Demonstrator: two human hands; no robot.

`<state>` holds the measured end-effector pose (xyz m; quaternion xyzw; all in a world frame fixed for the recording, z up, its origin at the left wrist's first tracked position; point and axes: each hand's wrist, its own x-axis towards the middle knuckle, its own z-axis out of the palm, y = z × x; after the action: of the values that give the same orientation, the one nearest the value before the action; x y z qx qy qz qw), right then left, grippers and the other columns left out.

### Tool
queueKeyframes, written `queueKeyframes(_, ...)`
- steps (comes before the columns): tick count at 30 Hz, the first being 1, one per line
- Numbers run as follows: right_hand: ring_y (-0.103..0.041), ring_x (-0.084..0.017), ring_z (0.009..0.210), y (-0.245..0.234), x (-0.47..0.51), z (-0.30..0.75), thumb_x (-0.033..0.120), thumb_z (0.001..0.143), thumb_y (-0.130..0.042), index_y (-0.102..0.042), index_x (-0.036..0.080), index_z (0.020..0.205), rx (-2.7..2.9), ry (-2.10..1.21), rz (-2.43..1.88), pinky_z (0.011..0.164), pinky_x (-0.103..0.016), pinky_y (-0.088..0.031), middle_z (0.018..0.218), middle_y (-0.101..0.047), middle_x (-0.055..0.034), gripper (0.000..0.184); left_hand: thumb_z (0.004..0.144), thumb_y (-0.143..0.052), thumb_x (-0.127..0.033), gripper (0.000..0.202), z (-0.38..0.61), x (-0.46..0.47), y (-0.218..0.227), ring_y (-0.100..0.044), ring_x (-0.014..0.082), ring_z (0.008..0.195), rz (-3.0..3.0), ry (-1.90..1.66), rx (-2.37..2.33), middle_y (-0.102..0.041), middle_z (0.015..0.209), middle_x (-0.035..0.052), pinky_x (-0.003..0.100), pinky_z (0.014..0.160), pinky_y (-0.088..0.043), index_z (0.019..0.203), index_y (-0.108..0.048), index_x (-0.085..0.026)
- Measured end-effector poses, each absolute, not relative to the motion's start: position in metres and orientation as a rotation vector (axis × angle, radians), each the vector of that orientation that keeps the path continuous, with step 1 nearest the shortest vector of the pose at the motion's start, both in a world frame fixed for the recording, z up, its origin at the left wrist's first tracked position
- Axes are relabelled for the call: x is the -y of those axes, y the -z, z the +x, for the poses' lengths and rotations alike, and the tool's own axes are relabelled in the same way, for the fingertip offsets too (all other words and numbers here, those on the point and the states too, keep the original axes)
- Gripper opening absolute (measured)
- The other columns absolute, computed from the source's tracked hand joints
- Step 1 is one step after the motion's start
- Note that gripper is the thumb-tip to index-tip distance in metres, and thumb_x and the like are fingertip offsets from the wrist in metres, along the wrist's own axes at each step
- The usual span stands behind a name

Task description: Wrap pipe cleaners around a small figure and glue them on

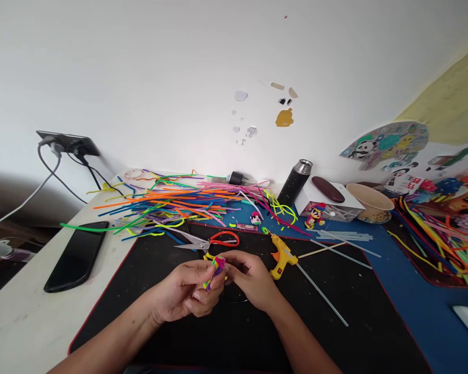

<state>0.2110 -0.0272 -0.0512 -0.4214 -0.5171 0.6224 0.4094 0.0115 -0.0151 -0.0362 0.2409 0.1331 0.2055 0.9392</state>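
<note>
My left hand point(187, 293) and my right hand point(249, 278) meet over a black mat point(237, 332). Both pinch a small multicoloured pipe-cleaner piece point(217, 267), pink, purple and yellow-green, held between the fingertips. The fingers of both hands are curled closed around it. Just beyond the hands lie red-handled scissors point(210, 241) and a yellow glue gun point(281, 254). A big pile of coloured pipe cleaners point(179, 205) spreads across the far side of the table.
A black phone point(78, 254) lies at the left on the white table. Clear glue sticks point(347, 236) lie to the right of the glue gun. A black flask point(295, 182), a white box point(329, 200), a bowl point(370, 202) and more pipe cleaners point(444, 234) stand at the right.
</note>
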Motion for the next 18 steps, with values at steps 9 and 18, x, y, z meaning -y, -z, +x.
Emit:
queueKeyframes(9, -0.072, -0.023, 0.090, 0.045, 0.027, 0.210, 0.048, 0.089, -0.079, -0.080, 0.023, 0.107, 1.228, -1.530, -1.017, 0.082, -0.035, -0.056, 0.099, -0.079, -0.0067, 0.031, 0.093, -0.072, -0.041, 0.035, 0.006, 0.009, 0.044, -0.016, 0.0037, 0.042, 0.506, -0.444, -0.298, -0.034, 0.056, -0.0085, 0.019, 0.040, -0.011, 0.079, -0.054, -0.015)
queueKeyframes(18, -0.041, -0.010, 0.052, 0.047, 0.027, 0.205, 0.063, 0.085, -0.078, -0.079, 0.019, 0.112, 1.172, -1.560, -1.037, 0.051, -0.025, -0.033, 0.063, -0.056, 0.0031, 0.052, 0.090, -0.075, -0.042, 0.036, 0.008, 0.007, 0.050, -0.017, 0.0042, 0.048, 0.548, -0.419, -0.394, -0.035, 0.060, -0.0072, 0.016, 0.043, -0.010, 0.078, -0.056, -0.014)
